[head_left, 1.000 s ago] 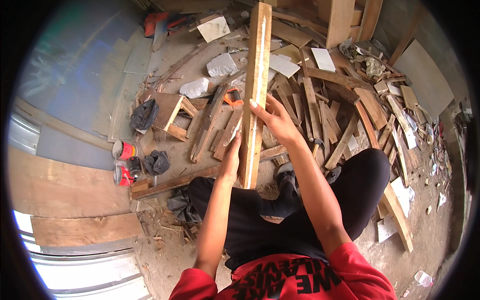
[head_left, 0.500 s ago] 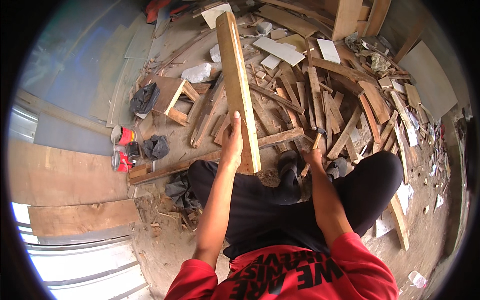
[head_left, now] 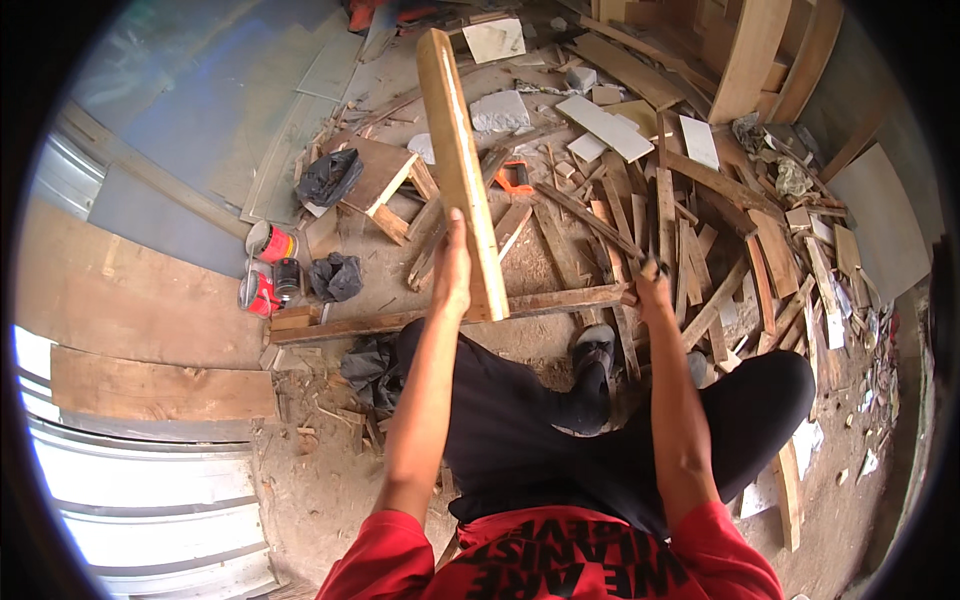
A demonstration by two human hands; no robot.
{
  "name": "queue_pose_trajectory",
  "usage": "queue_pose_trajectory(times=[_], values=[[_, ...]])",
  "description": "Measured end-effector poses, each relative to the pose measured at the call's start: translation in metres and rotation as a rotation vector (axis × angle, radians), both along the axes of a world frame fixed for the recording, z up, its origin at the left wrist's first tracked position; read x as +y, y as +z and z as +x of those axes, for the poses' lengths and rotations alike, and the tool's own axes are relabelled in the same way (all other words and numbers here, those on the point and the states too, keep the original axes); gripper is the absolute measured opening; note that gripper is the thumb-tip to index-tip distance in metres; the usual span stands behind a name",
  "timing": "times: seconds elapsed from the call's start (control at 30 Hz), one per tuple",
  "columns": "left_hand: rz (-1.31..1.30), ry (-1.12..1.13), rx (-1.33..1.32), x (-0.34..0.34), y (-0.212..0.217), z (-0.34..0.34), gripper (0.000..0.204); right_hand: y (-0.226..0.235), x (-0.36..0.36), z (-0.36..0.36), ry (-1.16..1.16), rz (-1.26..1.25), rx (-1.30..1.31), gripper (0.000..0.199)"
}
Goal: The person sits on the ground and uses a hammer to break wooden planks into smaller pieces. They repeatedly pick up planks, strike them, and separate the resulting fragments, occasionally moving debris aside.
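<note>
The left hand [head_left: 452, 268] is closed around the near end of a plank [head_left: 460, 165], which stands tilted, its far end leaning left; the right hand [head_left: 654, 292] is down on the scrap wood [head_left: 700, 240] at right, its grip I cannot tell; red cans [head_left: 265, 270] stand at left.

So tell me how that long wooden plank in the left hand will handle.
The plank looks stiff and straight, so it probably won't flex. The left hand grips only its lower end, so it's likely top-heavy and apt to tip. Flat-faced, it shouldn't roll if dropped.
</note>
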State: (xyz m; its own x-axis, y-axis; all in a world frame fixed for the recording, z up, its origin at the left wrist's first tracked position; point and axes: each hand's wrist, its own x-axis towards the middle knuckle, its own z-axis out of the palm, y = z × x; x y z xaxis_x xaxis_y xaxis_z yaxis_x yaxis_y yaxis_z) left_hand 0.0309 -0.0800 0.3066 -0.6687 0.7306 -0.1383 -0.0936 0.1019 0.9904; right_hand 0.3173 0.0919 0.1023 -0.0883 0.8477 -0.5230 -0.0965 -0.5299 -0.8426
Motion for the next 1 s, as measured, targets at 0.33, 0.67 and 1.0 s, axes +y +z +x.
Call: queue_pose_trajectory(times=[0.33, 0.67, 1.0], values=[[0.11, -0.008, 0.375, -0.009, 0.033, -0.124, 0.075, 0.355, -0.071, -0.055, 1.304, 0.209, -0.036, 0.05], [0.33, -0.31, 0.533, -0.02, 0.025, -0.062, 0.065, 0.352, -0.114, -0.061, 1.543, 0.289, -0.474, 0.042], [0.191, -0.399, 0.637, -0.034, -0.027, -0.01, 0.059, 0.337, -0.109, -0.051, 1.717, 0.204, -0.582, 0.026]])
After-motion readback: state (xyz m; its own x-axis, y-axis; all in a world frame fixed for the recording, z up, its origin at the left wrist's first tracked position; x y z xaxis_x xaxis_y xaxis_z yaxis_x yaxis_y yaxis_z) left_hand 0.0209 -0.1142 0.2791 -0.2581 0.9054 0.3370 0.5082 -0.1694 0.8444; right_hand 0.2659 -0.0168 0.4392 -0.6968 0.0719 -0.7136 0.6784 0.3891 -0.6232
